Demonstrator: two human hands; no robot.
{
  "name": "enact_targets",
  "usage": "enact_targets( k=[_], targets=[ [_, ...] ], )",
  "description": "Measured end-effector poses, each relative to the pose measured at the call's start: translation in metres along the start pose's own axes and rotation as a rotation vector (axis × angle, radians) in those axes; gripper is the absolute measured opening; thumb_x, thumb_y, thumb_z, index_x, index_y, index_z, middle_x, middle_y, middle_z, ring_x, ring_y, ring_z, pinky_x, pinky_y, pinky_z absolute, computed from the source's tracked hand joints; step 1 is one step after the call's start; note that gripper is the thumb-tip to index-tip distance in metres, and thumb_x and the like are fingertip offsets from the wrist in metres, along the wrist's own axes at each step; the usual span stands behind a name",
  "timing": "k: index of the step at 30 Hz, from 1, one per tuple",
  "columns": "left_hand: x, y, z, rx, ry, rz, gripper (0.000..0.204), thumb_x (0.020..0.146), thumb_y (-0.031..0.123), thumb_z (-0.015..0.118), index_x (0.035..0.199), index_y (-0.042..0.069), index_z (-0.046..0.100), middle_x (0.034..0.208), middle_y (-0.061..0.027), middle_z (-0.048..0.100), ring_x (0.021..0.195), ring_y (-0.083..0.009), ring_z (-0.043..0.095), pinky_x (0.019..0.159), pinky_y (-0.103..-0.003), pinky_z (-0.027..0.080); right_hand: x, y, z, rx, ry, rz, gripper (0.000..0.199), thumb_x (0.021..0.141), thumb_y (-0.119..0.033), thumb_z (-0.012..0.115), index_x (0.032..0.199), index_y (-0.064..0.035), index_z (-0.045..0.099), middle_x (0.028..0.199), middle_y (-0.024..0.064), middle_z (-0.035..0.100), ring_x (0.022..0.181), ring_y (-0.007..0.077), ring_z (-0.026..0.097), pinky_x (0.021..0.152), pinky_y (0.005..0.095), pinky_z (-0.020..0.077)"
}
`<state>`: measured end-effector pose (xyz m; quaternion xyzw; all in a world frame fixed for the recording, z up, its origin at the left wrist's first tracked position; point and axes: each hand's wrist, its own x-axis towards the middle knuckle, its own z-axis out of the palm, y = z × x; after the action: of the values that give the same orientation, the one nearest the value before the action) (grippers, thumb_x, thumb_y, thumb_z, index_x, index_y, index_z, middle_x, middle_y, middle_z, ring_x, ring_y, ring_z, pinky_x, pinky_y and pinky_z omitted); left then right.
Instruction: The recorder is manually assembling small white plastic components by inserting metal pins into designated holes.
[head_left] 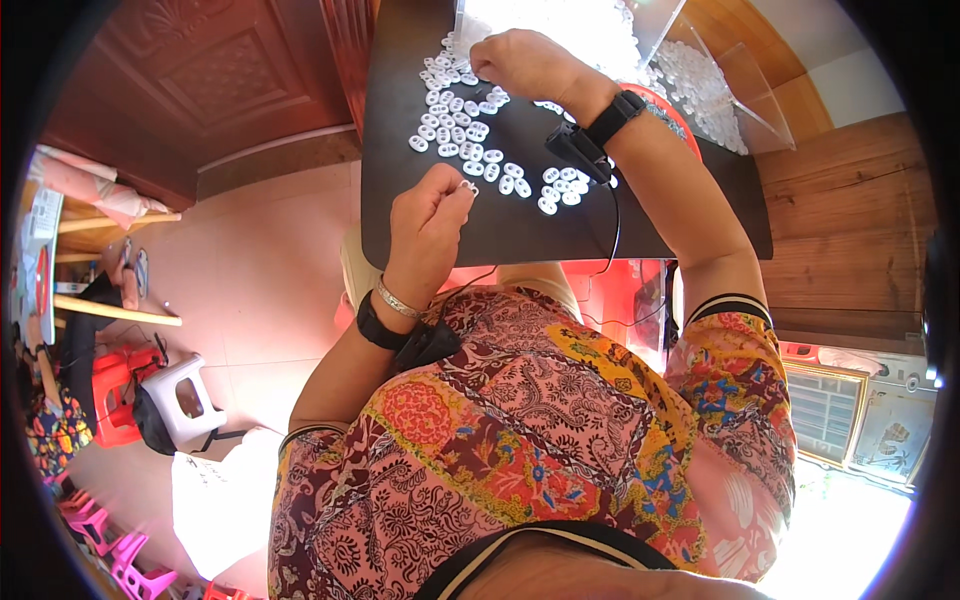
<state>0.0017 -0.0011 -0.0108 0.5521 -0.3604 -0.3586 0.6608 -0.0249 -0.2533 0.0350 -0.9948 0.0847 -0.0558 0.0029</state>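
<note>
Floral shirt (545, 425), left hand (428, 222), white piece (470, 187) half-hidden

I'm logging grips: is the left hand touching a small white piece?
Touching: the head view shows the left hand pinching the small white piece, part of which sticks out.

The oval pieces (506, 185) are coloured white; the tabletop (545, 228) is finished in black. The shirt (510, 400) is patterned with flowers and paisley in pink, maroon, yellow and blue, and its collar (545, 526) is trimmed in black and cream.
</note>
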Motion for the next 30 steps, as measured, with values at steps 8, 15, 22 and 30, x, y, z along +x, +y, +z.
enact_targets(
  k=[8, 15, 22, 30],
  targets=[
    [-0.001, -0.001, 0.0, -0.001, 0.008, 0.02, 0.014, 0.086, 0.011, 0.05, 0.074, 0.005, 0.051, 0.062, 0.0037, 0.045, 0.052, -0.0021, 0.037, 0.047, -0.018, 0.028, 0.001, -0.014, -0.005, -0.151, -0.111, -0.072, 0.012, 0.077, -0.011, 0.053, 0.075, -0.0067, 0.064, 0.074, 0.0131, 0.063, 0.075, 0.0327, 0.061, 0.068, 0.0416, 0.0484],
    [-0.001, 0.001, 0.002, -0.001, 0.029, 0.015, 0.014, 0.084, 0.01, 0.053, 0.074, 0.001, 0.051, 0.057, 0.0016, 0.044, 0.053, -0.0044, 0.038, 0.048, -0.023, 0.031, 0.004, -0.024, -0.001, -0.243, -0.08, -0.131, 0.012, 0.073, -0.009, 0.054, 0.073, -0.0042, 0.064, 0.075, 0.0165, 0.063, 0.076, 0.0346, 0.062, 0.068, 0.0418, 0.0487],
    [-0.001, 0.006, 0.002, -0.045, 0.021, -0.021, 0.014, 0.085, 0.011, 0.053, 0.074, 0.003, 0.052, 0.059, 0.0042, 0.045, 0.052, -0.0021, 0.039, 0.046, -0.02, 0.03, 0.013, -0.019, -0.003, -0.207, -0.163, -0.038, 0.016, 0.074, -0.016, 0.059, 0.083, -0.004, 0.065, 0.079, 0.0165, 0.065, 0.077, 0.0301, 0.064, 0.069, 0.0378, 0.051],
    [-0.001, 0.008, 0.002, -0.088, 0.039, -0.026, 0.013, 0.086, 0.009, 0.051, 0.074, 0.003, 0.052, 0.06, 0.003, 0.046, 0.051, -0.0029, 0.039, 0.047, -0.019, 0.03, -0.034, -0.018, -0.052, 0.463, 0.12, 0.273, 0.016, 0.071, -0.013, 0.064, 0.078, 0.0005, 0.06, 0.07, 0.0131, 0.062, 0.063, 0.0239, 0.058, 0.06, 0.035, 0.0469]
  ],
)
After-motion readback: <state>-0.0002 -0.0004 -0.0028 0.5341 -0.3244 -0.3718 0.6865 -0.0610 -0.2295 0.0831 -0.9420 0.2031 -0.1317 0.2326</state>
